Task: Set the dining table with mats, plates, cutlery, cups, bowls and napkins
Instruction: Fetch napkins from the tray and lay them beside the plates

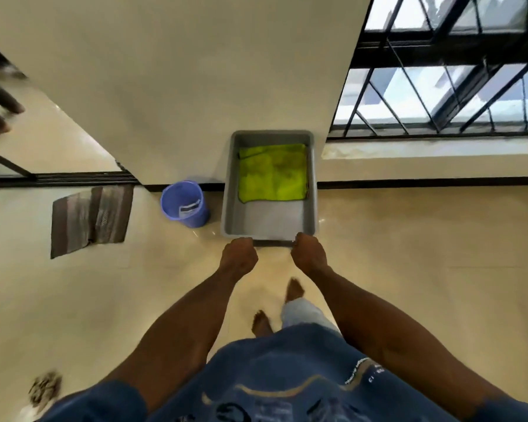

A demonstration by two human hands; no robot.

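Note:
A grey plastic tub (230, 190) is held out in front of me above the floor. My left hand (238, 257) grips the left part of its near rim and my right hand (309, 254) grips the right part, both fists closed on the rim. Inside the tub lies a flat yellow-green cloth (272, 173) covering the far half of the bottom; the near half of the bottom is bare grey. No plates, cutlery, cups or bowls are in view.
A blue waste bin (186, 204) stands on the tiled floor by a cream wall corner. A striped brown doormat (90, 219) lies to the left near a dark door track. A barred window (439, 80) fills the upper right. My bare feet (294, 289) are below the tub.

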